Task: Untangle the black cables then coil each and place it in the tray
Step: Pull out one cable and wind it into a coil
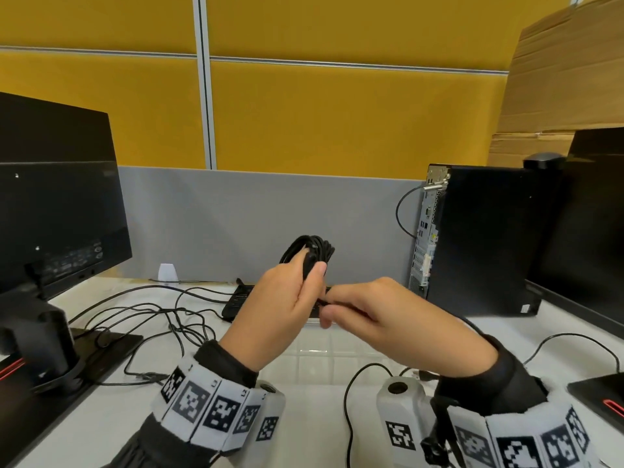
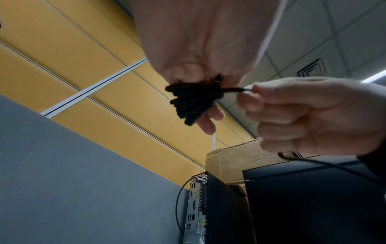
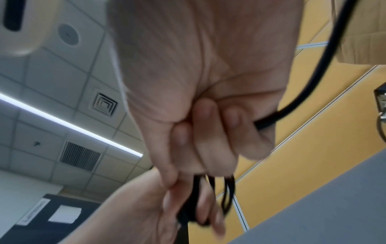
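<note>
Black coiled cable (image 1: 312, 251) held up above the white table (image 1: 314, 363), gripped in the left hand (image 1: 287, 309) with fingers and thumb curled round the bundle. Upper loops visible above the knuckles in the head view; lower part of the coil hidden behind the palm. From the left wrist view, seen as a tight bunch of strands (image 2: 194, 102) under the fingers, with one free strand running sideways.

Free strand pinched by the right hand (image 1: 374, 315), fingers curled closed on it, just beside the left hand (contact between the two hands not resolvable). Tail of the same strand emerging from the far side of the right hand (image 3: 208, 99) in the right wrist view and arcing upward out of frame; end cut off. Loops below the fingers blurred there, strand count not readable.

Loose black cables (image 1: 152, 319) spread on the table to the left, crossing one another; individual runs hard to separate. Another black cable (image 1: 351, 400) looping on the table near the right wrist, partly hidden by the wrist band. Black tray (image 1: 236, 298) lying flat behind the hands, mostly covered by them; contents not visible.

Monitor (image 1: 57, 197) at left, cut off by the frame edge. Computer tower (image 1: 479, 238) at right, rear panel facing the centre. Cardboard boxes (image 1: 567, 79) at upper right, partly out of frame.
</note>
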Available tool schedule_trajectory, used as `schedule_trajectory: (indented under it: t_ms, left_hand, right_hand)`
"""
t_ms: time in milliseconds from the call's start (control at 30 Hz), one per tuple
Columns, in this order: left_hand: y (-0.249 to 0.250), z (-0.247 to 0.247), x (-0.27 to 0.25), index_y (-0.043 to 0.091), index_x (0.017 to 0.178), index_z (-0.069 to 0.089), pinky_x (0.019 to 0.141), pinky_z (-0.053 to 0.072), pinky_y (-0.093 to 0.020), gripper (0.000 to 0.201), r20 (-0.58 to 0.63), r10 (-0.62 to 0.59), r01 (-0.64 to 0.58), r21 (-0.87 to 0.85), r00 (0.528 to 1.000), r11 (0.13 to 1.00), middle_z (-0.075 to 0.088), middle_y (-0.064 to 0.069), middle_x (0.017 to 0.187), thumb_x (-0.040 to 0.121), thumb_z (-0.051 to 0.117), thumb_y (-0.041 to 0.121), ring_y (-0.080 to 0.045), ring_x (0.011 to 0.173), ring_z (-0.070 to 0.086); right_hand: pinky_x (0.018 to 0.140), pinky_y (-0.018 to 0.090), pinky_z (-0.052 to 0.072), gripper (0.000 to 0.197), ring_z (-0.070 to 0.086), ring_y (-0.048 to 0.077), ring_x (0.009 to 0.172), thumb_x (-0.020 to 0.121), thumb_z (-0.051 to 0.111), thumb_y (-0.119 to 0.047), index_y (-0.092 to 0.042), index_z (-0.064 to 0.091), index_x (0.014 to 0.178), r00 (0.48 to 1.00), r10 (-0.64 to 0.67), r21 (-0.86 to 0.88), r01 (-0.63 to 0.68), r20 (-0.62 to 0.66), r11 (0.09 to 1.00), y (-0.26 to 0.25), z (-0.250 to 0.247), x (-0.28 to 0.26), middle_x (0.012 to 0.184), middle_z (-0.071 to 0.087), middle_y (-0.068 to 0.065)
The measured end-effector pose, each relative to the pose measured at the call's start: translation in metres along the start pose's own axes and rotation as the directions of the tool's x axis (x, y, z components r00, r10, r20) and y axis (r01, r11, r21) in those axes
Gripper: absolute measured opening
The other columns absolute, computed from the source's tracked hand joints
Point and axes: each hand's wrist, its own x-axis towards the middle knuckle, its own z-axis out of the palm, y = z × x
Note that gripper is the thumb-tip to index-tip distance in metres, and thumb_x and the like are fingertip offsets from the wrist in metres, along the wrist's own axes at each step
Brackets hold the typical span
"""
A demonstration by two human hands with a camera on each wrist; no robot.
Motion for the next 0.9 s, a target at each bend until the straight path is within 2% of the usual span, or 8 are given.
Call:
schedule_trajectory:
  t_ms: [133,233,433,600,667,733,833,900]
  left_hand:
    - [0.004,-0.004,0.000,0.021,0.066,0.040,0.054,0.035,-0.030,0.032,0.077,-0.065,0.069,-0.050,0.995,0.996,0.046,0.003,0.052,0.093,0.033,0.036,-0.013,0.051,0.041]
    - [0.007,-0.011,0.004,0.011,0.067,0.047,0.054,0.034,-0.025,0.036,0.243,-0.203,0.265,-0.255,0.948,0.930,0.038,0.005,0.040,0.099,0.037,0.024,-0.013,0.045,0.037]
    - [0.009,-0.029,0.006,0.017,0.049,0.046,0.049,0.037,-0.014,0.038,0.393,-0.253,0.455,-0.597,0.884,0.661,0.020,0.006,0.038,0.082,0.038,0.034,-0.013,0.037,0.026]
    - [0.006,-0.037,0.008,0.014,0.046,0.051,0.047,0.045,-0.016,0.040,0.390,-0.235,0.447,-0.844,0.890,0.295,0.014,0.009,0.037,0.083,0.051,0.029,-0.008,0.028,0.020]
    - [0.000,-0.042,0.011,0.003,0.062,0.056,0.049,0.047,-0.020,0.038,0.414,-0.042,0.413,-0.910,0.909,-0.023,0.020,0.001,0.045,0.090,0.044,0.026,-0.012,0.034,0.028]
    - [-0.002,-0.055,0.014,-0.004,0.085,0.056,0.063,0.049,-0.027,0.045,0.280,0.030,0.281,-0.946,0.960,-0.165,0.036,-0.005,0.056,0.102,0.027,0.025,-0.019,0.050,0.044]
    - [-0.007,-0.056,0.016,0.003,0.086,0.057,0.073,0.054,-0.027,0.039,0.112,-0.237,0.086,-0.989,0.965,-0.119,0.059,-0.002,0.061,0.102,0.030,0.025,-0.017,0.064,0.063]
    - [-0.003,-0.051,0.015,0.012,0.086,0.053,0.075,0.055,-0.021,0.034,-0.049,-0.381,0.022,-0.984,0.923,0.178,0.070,0.001,0.072,0.102,0.026,0.027,-0.014,0.077,0.070]
  right_hand:
    - [0.061,0.027,0.045,0.021,0.056,0.002,0.067,0.093,0.049,-0.040,-0.031,0.064,0.082,0.975,0.001,-0.017,-0.005,-0.224,1.000,0.008,-0.007,-0.001,0.068,0.061,-0.017]
    - [0.063,0.027,0.047,0.018,0.059,0.001,0.073,0.092,0.052,-0.038,-0.030,0.067,0.084,0.935,-0.044,0.026,0.057,-0.352,0.998,0.018,-0.003,0.005,0.073,0.063,-0.019]
    - [0.065,0.031,0.043,0.044,0.051,0.006,0.066,0.093,0.020,-0.057,-0.027,0.050,0.085,0.967,-0.006,0.053,0.020,-0.255,0.998,0.027,0.012,0.011,0.065,0.052,-0.012]
    - [0.062,0.029,0.037,0.042,0.043,0.008,0.059,0.093,0.014,-0.053,-0.025,0.043,0.082,0.976,0.031,-0.013,-0.034,-0.217,0.999,0.031,0.019,0.013,0.058,0.040,-0.010]
    - [0.066,0.034,0.040,0.042,0.045,0.012,0.063,0.094,0.014,-0.054,-0.025,0.042,0.080,0.982,0.068,0.036,-0.063,-0.178,0.997,0.037,0.024,0.014,0.064,0.044,-0.008]
    - [0.070,0.039,0.043,0.036,0.051,0.019,0.070,0.096,0.016,-0.053,-0.028,0.036,0.080,0.988,0.108,-0.004,-0.109,-0.108,0.994,0.038,0.034,0.017,0.070,0.050,-0.006]
    - [0.070,0.039,0.046,0.030,0.057,0.026,0.077,0.098,0.016,-0.051,-0.029,0.034,0.088,0.996,0.089,-0.158,-0.092,-0.026,0.983,0.026,0.053,0.021,0.078,0.057,0.000]
    - [0.063,0.037,0.041,0.032,0.056,0.028,0.074,0.097,0.015,-0.052,-0.027,0.032,0.087,1.000,0.020,-0.216,-0.022,-0.010,0.976,0.013,0.060,0.023,0.074,0.056,0.000]
